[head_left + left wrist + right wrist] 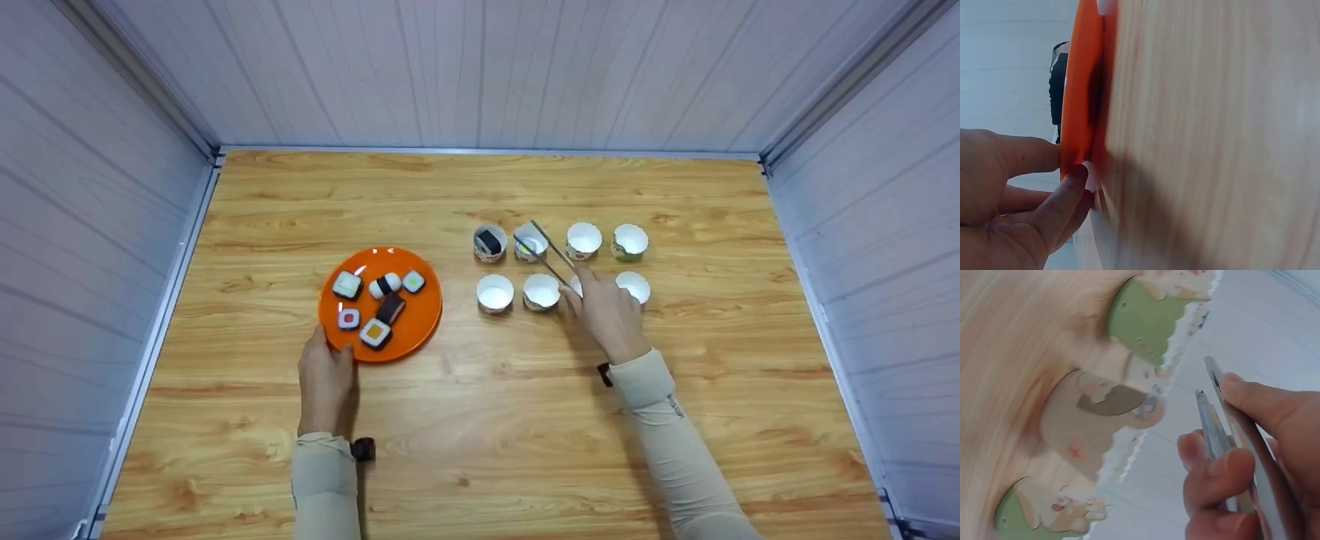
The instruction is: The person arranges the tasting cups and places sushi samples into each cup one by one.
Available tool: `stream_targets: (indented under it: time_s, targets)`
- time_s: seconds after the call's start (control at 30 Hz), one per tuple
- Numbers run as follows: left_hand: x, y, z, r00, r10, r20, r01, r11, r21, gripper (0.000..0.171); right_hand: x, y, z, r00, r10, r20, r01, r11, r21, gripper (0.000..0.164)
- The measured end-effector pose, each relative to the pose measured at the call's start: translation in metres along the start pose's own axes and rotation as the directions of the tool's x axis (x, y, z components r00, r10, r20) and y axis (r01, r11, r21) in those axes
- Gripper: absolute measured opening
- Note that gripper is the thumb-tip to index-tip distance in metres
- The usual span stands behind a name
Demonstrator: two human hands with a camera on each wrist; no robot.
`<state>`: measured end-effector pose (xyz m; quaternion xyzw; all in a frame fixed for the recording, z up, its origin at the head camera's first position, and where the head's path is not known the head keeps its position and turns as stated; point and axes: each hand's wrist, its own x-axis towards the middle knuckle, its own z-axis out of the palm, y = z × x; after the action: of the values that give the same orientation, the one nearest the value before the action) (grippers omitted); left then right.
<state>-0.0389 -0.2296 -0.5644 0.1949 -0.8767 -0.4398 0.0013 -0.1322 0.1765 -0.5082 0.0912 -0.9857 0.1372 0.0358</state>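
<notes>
My left hand (327, 375) pinches the near-left rim of an orange plate (420, 330), thumb on top and fingers underneath in the left wrist view. Several toy sushi pieces lie on it, among them a white one with a black band (385, 285) and one with an orange centre (375, 333). Metal tongs (553, 251) are gripped in my right hand (609, 311). Their tips are spread over a back-row paper cup (531, 253), where a bit of white and green shows inside. The back-left cup (490, 253) contains a dark sushi piece (489, 241).
White paper cups stand in two rows on the wooden table (480, 420), including a front-left cup (495, 294) and a back-right cup (629, 241). My right hand partly covers a front-row cup. Pale panel walls (480, 75) enclose the table's back and sides.
</notes>
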Motion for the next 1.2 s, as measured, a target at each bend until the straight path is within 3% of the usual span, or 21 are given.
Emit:
stream_targets:
  time_s: [0.2,0.37,0.5,0.73,0.9,1.2]
  targets:
    - [0.0,0.001,-0.001,1.0,-0.023,0.01,0.023,1.0,0.013,0.054,-0.006,-0.021,0.001,0.993,-0.108,0.038,0.108,0.994,0.004,0.048]
    - [0.0,0.0,-0.001,1.0,-0.021,0.006,0.021,1.0,0.0,0.054,-0.014,-0.048,0.006,0.973,-0.214,0.086,0.212,0.977,0.039,0.055]
    - [0.0,-0.001,0.0,1.0,-0.005,0.0,0.005,1.0,0.019,0.055,-0.021,-0.069,0.016,0.943,-0.322,0.08,0.317,0.946,0.066,0.054]
    - [-0.001,0.0,0.0,1.0,-0.014,-0.011,0.014,1.0,0.024,0.053,-0.04,-0.1,0.036,0.871,-0.481,0.093,0.477,0.876,0.071,0.05]
    - [-0.001,0.001,0.0,1.0,-0.025,-0.003,0.025,1.0,0.016,0.052,-0.049,-0.111,0.045,0.853,-0.508,0.12,0.504,0.861,0.067,0.048]
    - [-0.001,0.0,0.001,1.0,-0.009,-0.01,0.009,1.0,0.014,0.048,-0.055,-0.125,0.065,0.848,-0.511,0.14,0.511,0.859,0.041,0.044]
